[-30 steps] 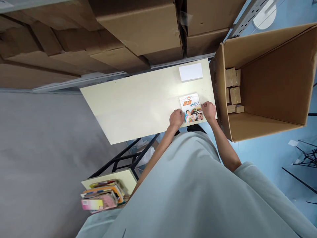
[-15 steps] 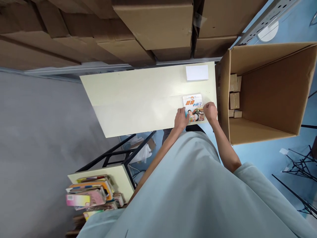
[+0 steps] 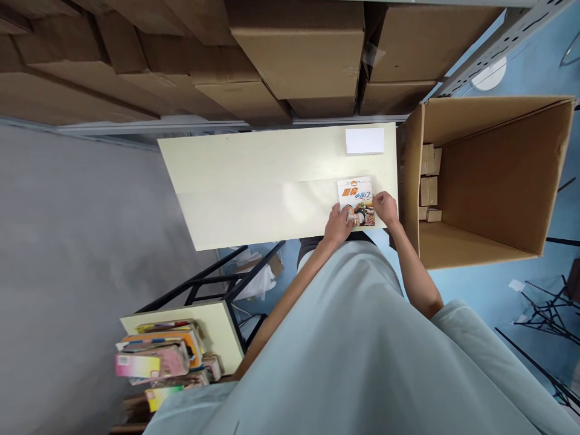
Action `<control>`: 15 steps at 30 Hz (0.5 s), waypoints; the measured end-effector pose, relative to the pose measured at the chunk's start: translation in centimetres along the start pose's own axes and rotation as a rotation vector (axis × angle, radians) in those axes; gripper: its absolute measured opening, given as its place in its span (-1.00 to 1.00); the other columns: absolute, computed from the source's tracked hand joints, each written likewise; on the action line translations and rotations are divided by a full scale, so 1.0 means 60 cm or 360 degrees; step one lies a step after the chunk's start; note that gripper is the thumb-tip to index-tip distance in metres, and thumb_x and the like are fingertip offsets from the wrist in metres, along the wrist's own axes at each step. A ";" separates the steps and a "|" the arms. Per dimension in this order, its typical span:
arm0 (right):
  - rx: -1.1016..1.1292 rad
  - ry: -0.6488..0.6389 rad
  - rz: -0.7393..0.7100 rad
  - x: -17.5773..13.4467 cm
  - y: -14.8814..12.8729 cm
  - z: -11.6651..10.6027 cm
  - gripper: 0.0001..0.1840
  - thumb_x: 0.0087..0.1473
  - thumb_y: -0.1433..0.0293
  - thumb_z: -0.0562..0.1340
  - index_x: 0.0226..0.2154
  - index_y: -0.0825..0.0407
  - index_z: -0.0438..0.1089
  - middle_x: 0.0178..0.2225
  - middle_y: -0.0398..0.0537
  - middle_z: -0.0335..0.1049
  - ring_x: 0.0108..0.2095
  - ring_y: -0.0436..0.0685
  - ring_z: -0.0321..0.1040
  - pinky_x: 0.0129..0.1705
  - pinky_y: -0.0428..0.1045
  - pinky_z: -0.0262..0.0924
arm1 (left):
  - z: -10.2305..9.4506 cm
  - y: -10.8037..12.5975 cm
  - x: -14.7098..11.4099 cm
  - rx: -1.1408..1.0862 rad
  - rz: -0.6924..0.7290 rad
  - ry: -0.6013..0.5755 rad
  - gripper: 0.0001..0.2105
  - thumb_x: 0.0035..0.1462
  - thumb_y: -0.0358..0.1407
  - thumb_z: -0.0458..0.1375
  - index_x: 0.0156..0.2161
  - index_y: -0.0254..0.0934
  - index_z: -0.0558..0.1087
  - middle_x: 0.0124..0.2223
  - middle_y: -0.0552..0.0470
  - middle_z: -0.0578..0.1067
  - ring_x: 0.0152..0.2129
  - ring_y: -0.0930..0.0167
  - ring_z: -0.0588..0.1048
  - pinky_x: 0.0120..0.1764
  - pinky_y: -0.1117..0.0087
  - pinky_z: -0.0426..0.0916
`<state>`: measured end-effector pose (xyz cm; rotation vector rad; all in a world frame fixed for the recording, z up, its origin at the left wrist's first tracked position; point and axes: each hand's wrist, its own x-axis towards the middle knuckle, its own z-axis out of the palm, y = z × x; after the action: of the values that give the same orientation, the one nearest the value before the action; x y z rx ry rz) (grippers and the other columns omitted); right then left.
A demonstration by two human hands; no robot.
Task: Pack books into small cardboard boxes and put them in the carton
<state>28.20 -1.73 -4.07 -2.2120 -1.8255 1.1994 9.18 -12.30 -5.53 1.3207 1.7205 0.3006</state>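
A book (image 3: 356,192) with a white cover, orange and blue lettering and food pictures lies flat near the right front edge of the cream table (image 3: 244,187). My left hand (image 3: 338,224) grips its lower left side, thumb over the cover, hiding part of the picture. At the right edge of the book, my right hand (image 3: 386,208) is closed with its fingertips pinched against that edge; exactly what they pinch is too small to see. Behind the book sits a white rectangular block, perhaps a paper stack (image 3: 365,141).
A large open carton (image 3: 493,181) stands just right of the table, with several small cardboard boxes (image 3: 428,191) inside. Shelved cartons (image 3: 299,66) line the far side. At lower left, books and magazines (image 3: 167,356) are piled on a small ledge (image 3: 229,338) beside black metal bars.
My left hand has shifted slightly, its fingers now lying further over the book's cover. My right hand stays at the right edge. The whole view has moved a little.
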 end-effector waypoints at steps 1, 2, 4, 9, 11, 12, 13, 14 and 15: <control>0.0065 -0.0003 0.0016 -0.005 -0.004 -0.003 -0.88 0.25 0.34 0.19 -0.29 -0.03 0.44 -0.22 0.06 0.62 -0.18 0.26 0.53 -0.06 0.09 0.37 | 0.000 0.001 0.000 0.0010 0.0006 -0.0018 -0.46 0.34 -0.32 0.19 0.40 -0.21 0.37 0.44 -0.30 0.25 0.35 0.01 0.36 0.39 -0.01 0.28; 0.0122 0.0001 0.0023 -0.012 -0.010 -0.006 -0.88 0.24 0.32 0.20 -0.30 -0.04 0.44 -0.25 0.04 0.63 -0.20 0.26 0.54 -0.07 0.09 0.38 | -0.002 0.003 0.000 0.0014 0.0006 -0.0034 -0.46 0.33 -0.32 0.21 0.39 -0.21 0.38 0.44 -0.30 0.24 0.34 0.00 0.36 0.39 -0.01 0.29; 0.0206 0.0015 0.0002 -0.027 -0.026 -0.008 -0.87 0.22 0.26 0.24 -0.32 -0.06 0.44 -0.28 0.01 0.63 -0.22 0.26 0.56 -0.09 0.09 0.39 | -0.006 0.005 0.001 0.0003 -0.0008 -0.0054 -0.47 0.33 -0.31 0.23 0.38 -0.21 0.42 0.43 -0.32 0.24 0.35 -0.01 0.36 0.38 0.00 0.30; 0.0327 0.0074 -0.0109 -0.069 -0.083 0.002 -0.88 0.20 0.23 0.28 -0.29 -0.09 0.41 -0.29 -0.04 0.63 -0.23 0.22 0.56 -0.10 0.09 0.42 | -0.036 0.015 0.004 -0.0295 0.0017 0.0079 -0.62 0.39 -0.28 0.17 0.25 -0.25 0.52 0.37 -0.33 0.35 0.26 0.07 0.47 0.30 0.05 0.40; 0.0428 0.0056 -0.0161 -0.081 -0.107 0.008 -0.86 0.19 0.23 0.30 -0.22 -0.10 0.39 -0.26 -0.07 0.62 -0.23 0.21 0.56 -0.09 0.10 0.43 | -0.055 0.020 0.001 -0.0608 0.0050 0.0172 -0.66 0.44 -0.22 0.11 0.21 -0.24 0.54 0.27 -0.28 0.49 0.13 0.17 0.57 0.18 0.14 0.50; 0.0481 0.0029 -0.0188 -0.087 -0.119 0.012 -0.83 0.18 0.22 0.31 -0.18 -0.11 0.38 -0.25 -0.08 0.61 -0.22 0.21 0.56 -0.08 0.11 0.44 | -0.065 0.022 -0.002 -0.0761 0.0053 0.0216 -0.66 0.46 -0.17 0.09 0.19 -0.23 0.54 0.21 -0.24 0.55 0.06 0.22 0.60 0.11 0.19 0.53; 0.0528 -0.0006 -0.0211 -0.091 -0.131 0.017 -0.80 0.18 0.22 0.32 -0.16 -0.12 0.37 -0.25 -0.09 0.61 -0.22 0.21 0.57 -0.07 0.11 0.45 | -0.075 0.024 -0.006 -0.0885 0.0043 0.0260 -0.67 0.47 -0.13 0.10 0.16 -0.23 0.54 0.15 -0.20 0.60 0.00 0.24 0.63 0.07 0.22 0.54; 0.0565 -0.0045 -0.0232 -0.095 -0.143 0.023 -0.78 0.18 0.21 0.33 -0.15 -0.13 0.36 -0.25 -0.10 0.60 -0.21 0.22 0.57 -0.06 0.12 0.45 | -0.085 0.024 -0.009 -0.0974 0.0023 0.0299 -0.67 0.46 -0.09 0.11 0.12 -0.23 0.55 0.10 -0.18 0.63 -0.05 0.26 0.64 0.04 0.23 0.55; 0.0595 -0.0079 -0.0249 -0.099 -0.155 0.030 -0.78 0.19 0.20 0.34 -0.15 -0.14 0.35 -0.26 -0.11 0.60 -0.21 0.22 0.57 -0.05 0.13 0.46 | -0.094 0.022 -0.012 -0.1028 -0.0004 0.0334 -0.68 0.44 -0.06 0.14 0.08 -0.23 0.55 0.05 -0.15 0.66 -0.09 0.27 0.64 0.02 0.24 0.54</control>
<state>19.46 -4.65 2.21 -1.8206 -1.5942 1.4343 5.67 -10.60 -1.16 0.8283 1.5940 0.9335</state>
